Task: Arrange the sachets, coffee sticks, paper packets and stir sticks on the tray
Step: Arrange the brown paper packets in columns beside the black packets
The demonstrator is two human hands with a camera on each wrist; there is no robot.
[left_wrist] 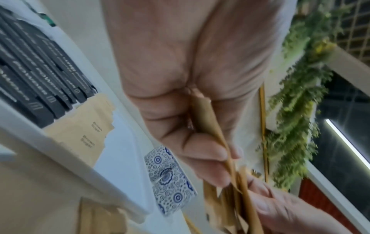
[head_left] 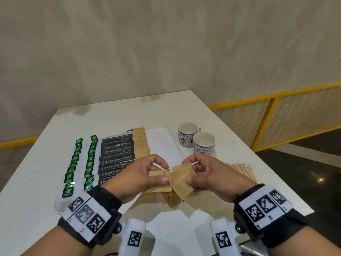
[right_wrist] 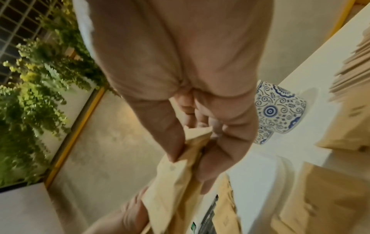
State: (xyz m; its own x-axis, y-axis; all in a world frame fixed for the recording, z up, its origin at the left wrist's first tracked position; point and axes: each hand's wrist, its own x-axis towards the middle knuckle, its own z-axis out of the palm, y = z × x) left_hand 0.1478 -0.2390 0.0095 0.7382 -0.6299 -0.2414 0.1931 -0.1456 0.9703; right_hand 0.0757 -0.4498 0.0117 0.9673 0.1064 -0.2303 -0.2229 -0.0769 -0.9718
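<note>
Both hands hold brown paper packets above the near end of the white tray point(head_left: 166, 137). My left hand point(head_left: 145, 174) pinches one packet point(head_left: 158, 182) between thumb and fingers; the same brown packet point(left_wrist: 208, 120) shows in its wrist view. My right hand point(head_left: 201, 172) pinches another packet point(head_left: 182, 178), seen as a pale packet point(right_wrist: 176, 178) in its wrist view. On the tray lie a row of black coffee sticks point(head_left: 116, 156) and brown packets point(head_left: 141, 143). Green sachets point(head_left: 90, 156) lie in two columns on the left. Wooden stir sticks point(head_left: 241, 169) lie off the tray at the right.
Two blue-patterned cups point(head_left: 203, 143) stand right of the tray. More brown packets point(head_left: 171, 200) lie loose on the table below my hands. The table's right edge point(head_left: 273, 163) drops to a dark floor beside a yellow-framed railing point(head_left: 273, 117).
</note>
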